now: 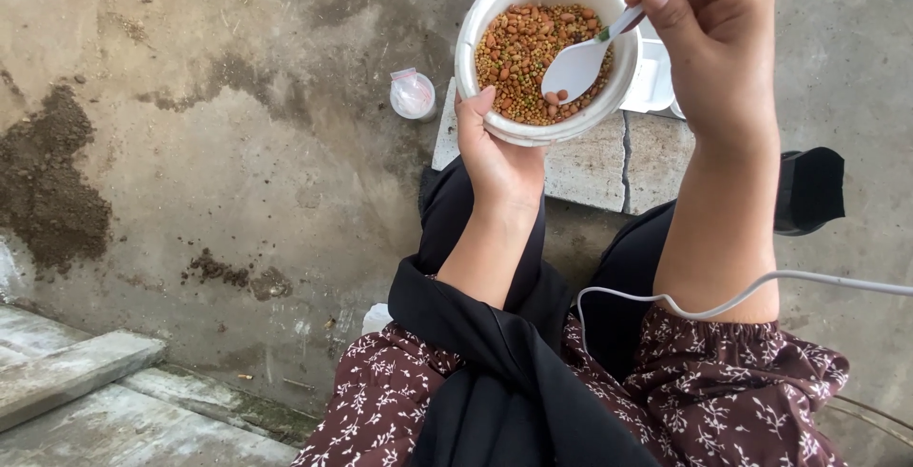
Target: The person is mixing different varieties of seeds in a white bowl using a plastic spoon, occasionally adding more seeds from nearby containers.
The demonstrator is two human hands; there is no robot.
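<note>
Holding white bowl of mixed seeds (pixel 475 44), left hand (pixel 495 148) fingers wrapped; right hand (pixel 713 34) pinches white plastic spoon (pixel 580 66); small capped jar (pixel 413 94), soil pile (pixel 52 186) nearby.

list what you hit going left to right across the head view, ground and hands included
dark soil pile → small clear plastic cup → left hand gripping the white bowl of seeds → white plastic spoon → right hand holding the spoon → black object on the concrete

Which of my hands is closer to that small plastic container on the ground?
Left. Your left hand grips the white bowl just right of the small plastic container. Your right hand holds the white spoon on the bowl's far side.
</note>
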